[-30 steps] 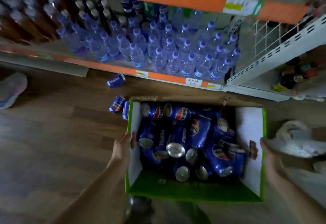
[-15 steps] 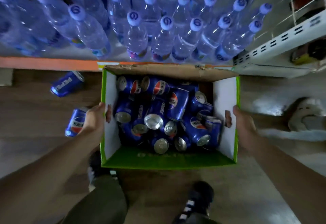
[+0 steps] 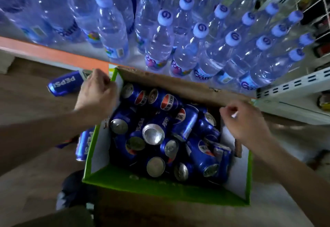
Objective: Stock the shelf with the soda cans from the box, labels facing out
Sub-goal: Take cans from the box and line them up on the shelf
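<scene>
An open cardboard box with green edges stands on the floor against the shelf. Several blue Pepsi cans lie jumbled inside it, some upright, some on their sides. My left hand is at the box's far left corner, its fingers curled over the top of the left wall. My right hand hovers over the far right corner with its fingers loosely curled and nothing in it. Two more Pepsi cans lie on the floor left of the box, one can behind my left hand, the other can beside the wall.
Rows of water bottles fill the bottom shelf just behind the box, above the shelf's orange front edge. A white perforated shelf unit stands at the right. My shoe is by the box's near left corner.
Both hands have left the side walls of the box and moved forward to its far corners. The view has closed in on the box and the bottom shelf.
</scene>
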